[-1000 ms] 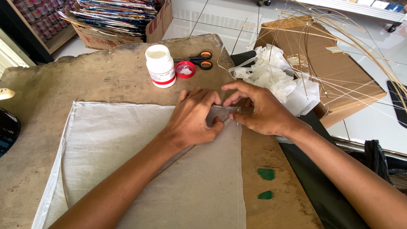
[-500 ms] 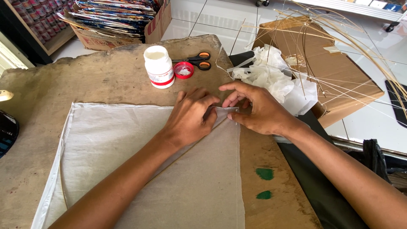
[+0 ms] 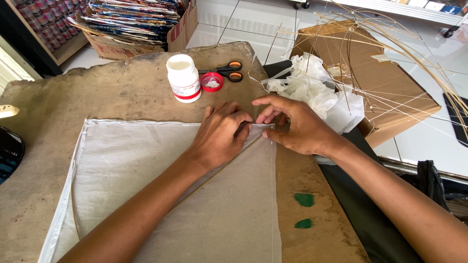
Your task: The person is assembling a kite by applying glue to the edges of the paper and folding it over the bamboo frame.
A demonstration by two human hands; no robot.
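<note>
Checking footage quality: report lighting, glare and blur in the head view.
Head view: even daylight, soft shadows beneath the left hand and right hand; glare on the floor tiles at right; hands and thin white paper sheet sharp; mild wide-angle bending at the edges.

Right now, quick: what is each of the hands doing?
Left hand: flat, pressing the corner of the white paper sheet.
Right hand: fingertips pinching the same corner's edge.
</note>
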